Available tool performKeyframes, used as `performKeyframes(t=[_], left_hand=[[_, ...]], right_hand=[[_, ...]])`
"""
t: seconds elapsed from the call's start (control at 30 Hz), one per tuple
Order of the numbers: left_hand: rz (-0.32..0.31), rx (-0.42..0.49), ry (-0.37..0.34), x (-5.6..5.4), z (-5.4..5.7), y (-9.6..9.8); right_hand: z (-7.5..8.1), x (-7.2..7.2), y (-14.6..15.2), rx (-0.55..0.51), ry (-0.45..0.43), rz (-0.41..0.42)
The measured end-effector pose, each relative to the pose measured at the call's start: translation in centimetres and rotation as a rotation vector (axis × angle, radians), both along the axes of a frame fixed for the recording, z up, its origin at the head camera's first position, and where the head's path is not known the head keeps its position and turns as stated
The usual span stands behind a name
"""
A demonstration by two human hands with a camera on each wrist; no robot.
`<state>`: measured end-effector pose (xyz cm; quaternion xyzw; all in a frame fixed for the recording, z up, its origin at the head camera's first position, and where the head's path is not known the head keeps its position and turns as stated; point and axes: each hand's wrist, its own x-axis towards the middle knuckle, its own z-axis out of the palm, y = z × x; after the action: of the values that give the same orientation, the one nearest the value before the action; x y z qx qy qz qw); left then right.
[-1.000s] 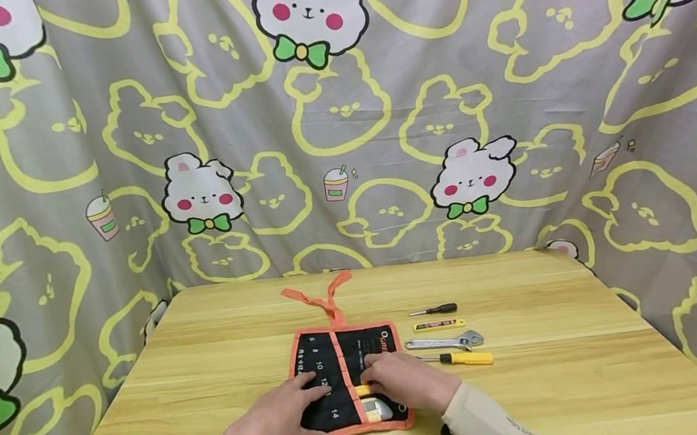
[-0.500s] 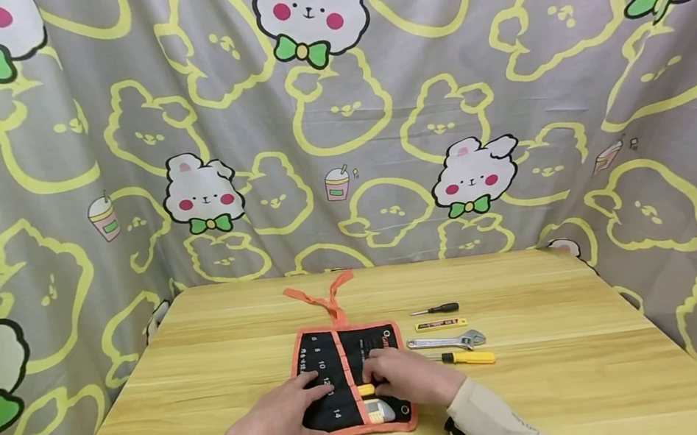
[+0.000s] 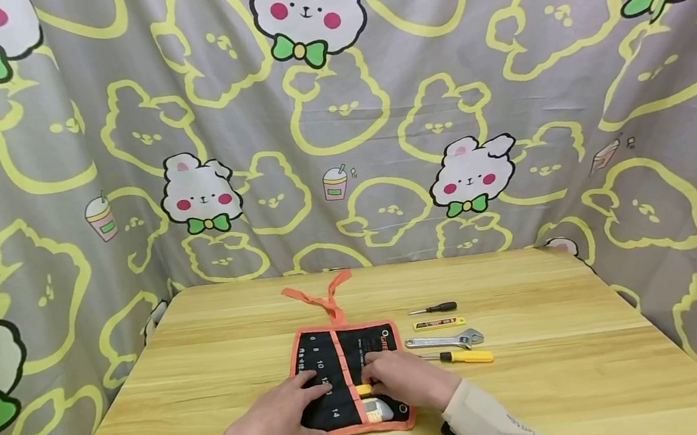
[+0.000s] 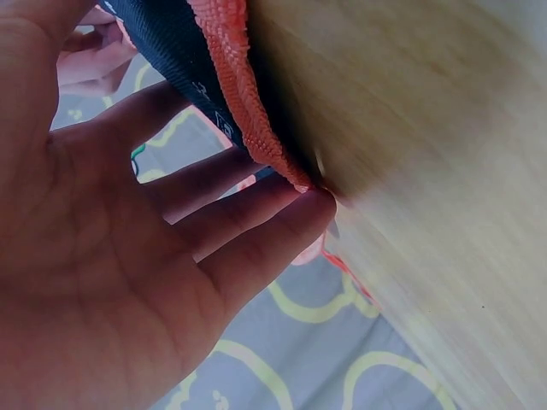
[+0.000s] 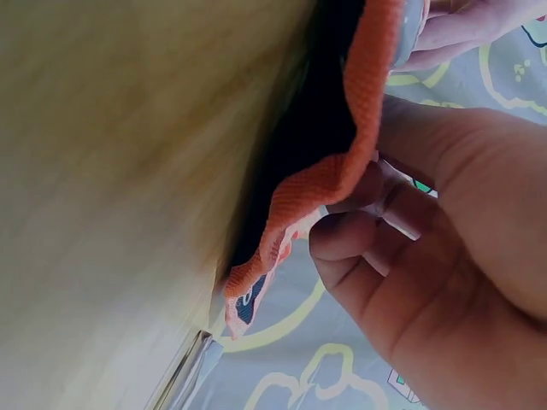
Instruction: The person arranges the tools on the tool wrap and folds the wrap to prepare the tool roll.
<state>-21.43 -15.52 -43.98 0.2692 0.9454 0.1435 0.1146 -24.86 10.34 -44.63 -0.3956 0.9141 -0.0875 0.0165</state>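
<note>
A black tool roll (image 3: 323,399) with orange edging lies spread on the table. My left hand (image 3: 276,413) rests on its numbered left half. The fingers are spread, and in the left wrist view they reach along the roll's orange edge (image 4: 235,85). Over the roll's right half is my right hand (image 3: 411,379), its fingers bent in the right wrist view; what lies between the fingertips is hidden. Close beside that hand, a yellow piece (image 3: 364,390) shows at the pocket edge. Below it, a grey and yellow device with a small display (image 3: 378,410) sits at a pocket.
Right of the roll lie a black-handled screwdriver (image 3: 435,308), a yellow flat strip with a printed label (image 3: 439,323), an adjustable wrench (image 3: 446,340) and a yellow-handled screwdriver (image 3: 468,356). Orange ties (image 3: 327,302) stretch toward the table's far edge. A patterned curtain (image 3: 337,137) hangs behind.
The right hand shifts only slightly over the roll. The left hand and the laid-out tools stay in place, apart from slight camera movement.
</note>
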Motion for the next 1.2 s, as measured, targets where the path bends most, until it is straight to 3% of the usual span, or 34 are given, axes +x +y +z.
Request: performKeyframes(t=[0.23,0.53,1.2], left_hand=[[-0.005,-0.022,0.006,0.0,0.1,0.0],[-0.004,-0.021,0.018,0.0,-0.1,0.1],[-0.002,-0.011,0.015,-0.1,-0.2,0.0]], right_hand=[[0.1,-0.2,0.3,-0.017,-0.066,-0.002],[1.4,-0.3,2.4,-0.110,-0.164,-0.014],[2.1,-0.7,9.8,-0.220,-0.166,-0.077]])
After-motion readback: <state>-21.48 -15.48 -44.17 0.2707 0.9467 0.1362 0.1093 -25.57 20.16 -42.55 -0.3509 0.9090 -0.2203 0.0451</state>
